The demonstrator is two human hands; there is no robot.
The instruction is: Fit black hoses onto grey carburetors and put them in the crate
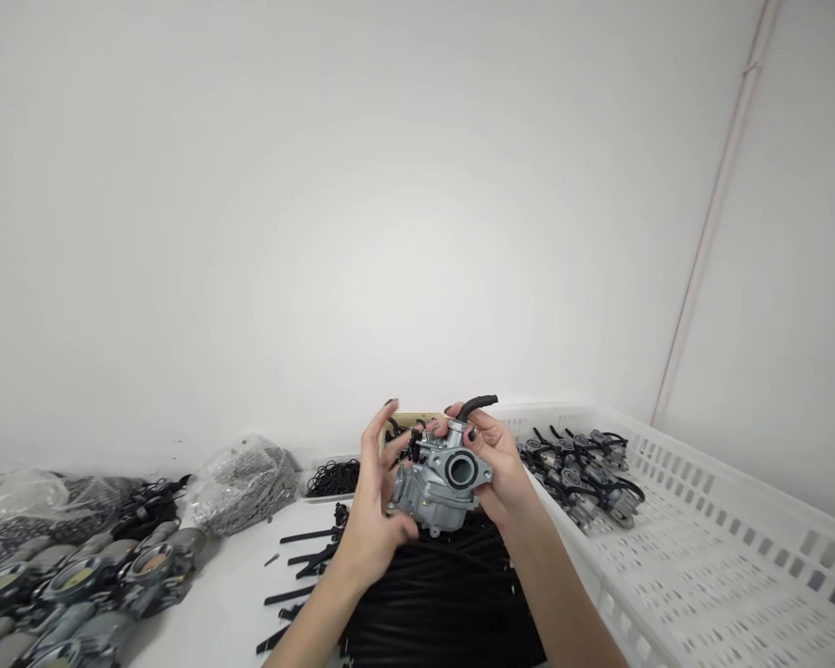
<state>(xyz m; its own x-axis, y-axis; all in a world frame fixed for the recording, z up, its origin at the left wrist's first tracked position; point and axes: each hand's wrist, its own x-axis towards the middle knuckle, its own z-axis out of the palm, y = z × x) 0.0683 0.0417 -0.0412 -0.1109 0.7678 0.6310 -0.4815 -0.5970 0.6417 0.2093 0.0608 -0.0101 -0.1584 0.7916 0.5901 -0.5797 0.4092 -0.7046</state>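
Note:
A grey metal carburetor (437,492) is held up in front of me, its round bore facing me. My left hand (376,501) supports its left side, with the thumb low on the body and the index finger raised. My right hand (497,464) grips it from the right, the fingertips by a short bent black rubber hose (476,405) on its top. Below both hands lies a thick bundle of black hoses (438,594). Behind the left hand is a small tray of black rings (335,477), and a yellowish box (412,417) is partly hidden behind the carburetor.
On the right stands a white slatted crate (710,468) with several carburetors (584,468) fitted with black hoses. More carburetors (76,580) are grouped at the left. Behind them, clear plastic bags (243,482) of small parts rest against the wall on the white table (215,594).

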